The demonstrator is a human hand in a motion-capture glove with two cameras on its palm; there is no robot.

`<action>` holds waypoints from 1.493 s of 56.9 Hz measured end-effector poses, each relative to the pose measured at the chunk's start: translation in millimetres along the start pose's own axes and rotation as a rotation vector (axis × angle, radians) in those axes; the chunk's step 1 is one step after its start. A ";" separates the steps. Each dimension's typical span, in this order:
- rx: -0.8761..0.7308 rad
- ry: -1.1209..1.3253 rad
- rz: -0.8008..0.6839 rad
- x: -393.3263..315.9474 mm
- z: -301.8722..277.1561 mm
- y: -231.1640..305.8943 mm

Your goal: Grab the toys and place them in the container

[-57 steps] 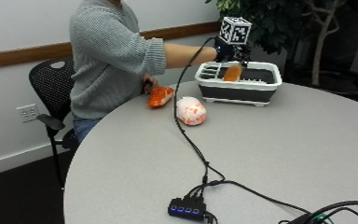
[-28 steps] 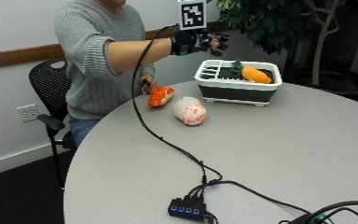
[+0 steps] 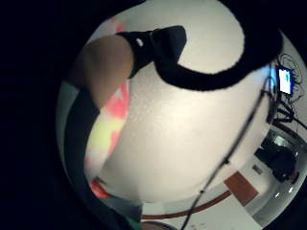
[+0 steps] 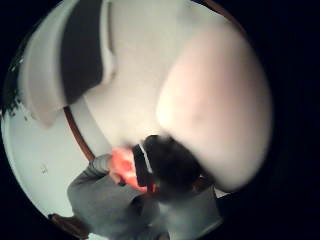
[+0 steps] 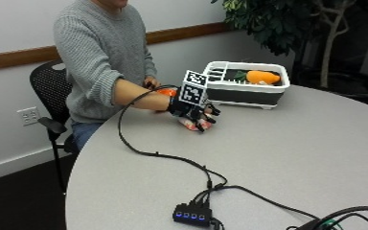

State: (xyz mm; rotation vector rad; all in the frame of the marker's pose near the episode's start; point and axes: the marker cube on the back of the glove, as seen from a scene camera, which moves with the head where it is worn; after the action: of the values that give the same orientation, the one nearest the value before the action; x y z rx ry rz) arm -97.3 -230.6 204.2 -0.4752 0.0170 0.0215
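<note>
on the table, hand covers toy

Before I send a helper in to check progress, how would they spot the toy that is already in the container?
Start at the round grey table and find the white container with a dark lower band near its far edge, in front of the potted plant. The orange toy lies inside it by a green one; the other toys are on the tabletop near the person's hands.
</note>
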 end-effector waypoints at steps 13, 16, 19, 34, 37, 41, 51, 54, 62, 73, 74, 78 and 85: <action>0.124 0.068 0.027 -0.4 -1.8 2.7; 0.193 0.072 0.019 -0.5 -4.1 2.9; 0.243 0.039 0.007 -1.6 -10.9 1.6; 0.484 -0.099 0.026 18.1 -190.6 13.1; 0.499 -0.079 -0.005 7.7 -210.0 14.7; 0.504 -0.079 -0.016 -2.5 -226.0 7.7; 0.478 -0.129 -0.110 -91.0 -239.2 -66.9; 0.474 -0.152 -0.138 -115.2 -247.6 -89.5; 0.468 -0.142 -0.169 -172.4 -260.0 -146.7; 0.457 -0.095 -0.150 -203.7 -238.7 -187.6; 0.454 -0.095 -0.147 -204.2 -234.5 -190.0; 0.386 -0.074 -0.119 -203.3 -210.3 -200.0; 0.282 -0.014 -0.094 -197.4 -180.0 -202.6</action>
State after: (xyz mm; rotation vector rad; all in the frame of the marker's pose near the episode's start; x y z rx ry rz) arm -291.7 -496.4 141.0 -0.1933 -0.0158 -0.0697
